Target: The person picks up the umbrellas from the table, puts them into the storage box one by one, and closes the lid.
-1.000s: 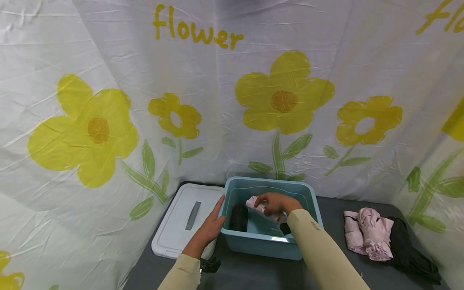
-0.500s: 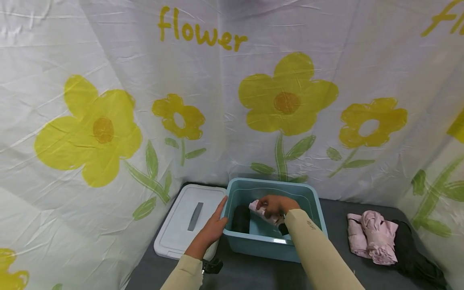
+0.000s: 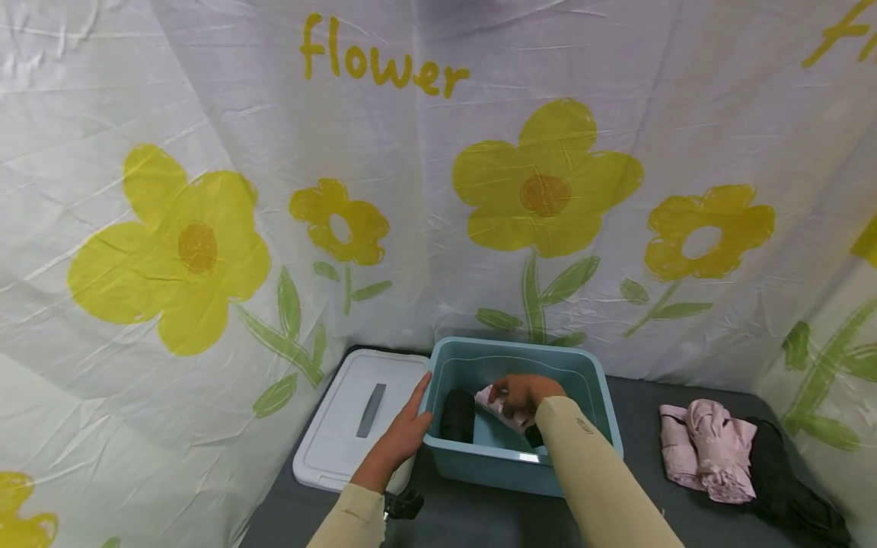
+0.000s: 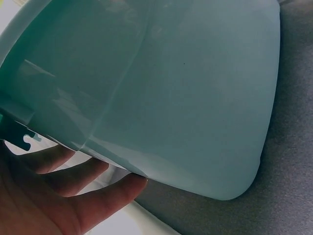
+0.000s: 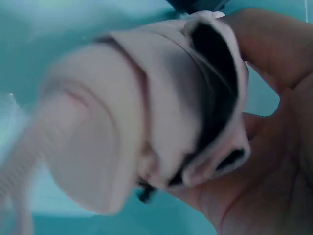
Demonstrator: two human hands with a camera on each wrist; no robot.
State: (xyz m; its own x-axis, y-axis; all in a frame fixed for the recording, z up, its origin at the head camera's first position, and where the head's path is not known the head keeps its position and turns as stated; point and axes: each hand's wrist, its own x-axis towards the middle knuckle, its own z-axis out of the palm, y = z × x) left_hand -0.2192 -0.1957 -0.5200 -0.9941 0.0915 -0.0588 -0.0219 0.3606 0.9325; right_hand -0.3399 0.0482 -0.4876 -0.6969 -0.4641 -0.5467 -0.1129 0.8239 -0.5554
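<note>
My right hand [image 3: 524, 394] reaches into the blue-green plastic bin [image 3: 493, 464] and grips a rolled pink folding umbrella [image 3: 498, 407]. In the right wrist view the umbrella [image 5: 166, 93] shows its pale handle end, a blurred wrist strap and black lining between the folds; fingers and thumb curl round it. A black rolled bundle [image 3: 457, 416], perhaps another umbrella, lies along the bin's left wall. My left hand [image 3: 404, 434] rests against the left side of the bin with fingers extended. In the left wrist view its fingertips [image 4: 134, 183] touch the bin's outer wall [image 4: 195, 98].
Left of the bin a white lid [image 3: 336, 445] with a grey handle lies on the dark table [image 3: 479, 521]. To the right lie two pink rolled bundles [image 3: 719, 449] and a black one [image 3: 788, 487]. A flower-printed curtain [image 3: 425, 304] hangs close behind.
The right hand and the pink umbrella have sunk slightly lower in the bin, nearer the black bundle. The left hand stays at the bin's side. The head view has shifted a little.
</note>
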